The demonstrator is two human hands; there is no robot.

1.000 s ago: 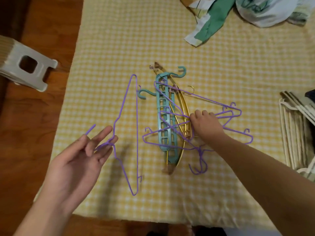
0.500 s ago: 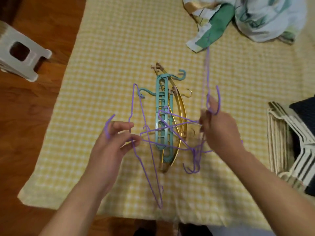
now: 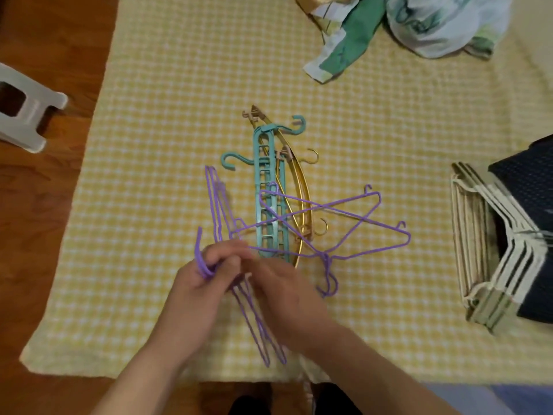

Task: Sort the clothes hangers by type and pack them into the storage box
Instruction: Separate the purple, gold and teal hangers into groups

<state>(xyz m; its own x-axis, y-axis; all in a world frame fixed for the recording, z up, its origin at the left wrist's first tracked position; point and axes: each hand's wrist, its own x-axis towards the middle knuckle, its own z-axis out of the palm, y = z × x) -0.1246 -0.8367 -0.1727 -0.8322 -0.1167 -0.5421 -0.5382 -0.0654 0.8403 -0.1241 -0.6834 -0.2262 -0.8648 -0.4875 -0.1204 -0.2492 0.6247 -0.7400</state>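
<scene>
Both hands have come together since a moment ago: the purple wire hanger that the right hand [image 3: 287, 298] was lifting now lies against the one in the left hand [image 3: 194, 298], making a held pair of purple hangers [image 3: 220, 211] whose hooks curl past the left fingers. The left grip is curled round their necks; the right grip meets them at the same spot, though I cannot tell whether it pinches the wire or only steadies it. Two more loose purple hangers [image 3: 353, 232] lie crossed over the teal slotted hangers [image 3: 264, 205] and gold hangers [image 3: 302, 187] in the middle of the yellow checked cloth [image 3: 167, 121]. Crumpled clothes [image 3: 404, 28] lie at its far edge, a stack of cream hangers [image 3: 484, 250] at the right. A wooden floor [image 3: 45, 205] and white stool [image 3: 27, 115] lie left.
</scene>
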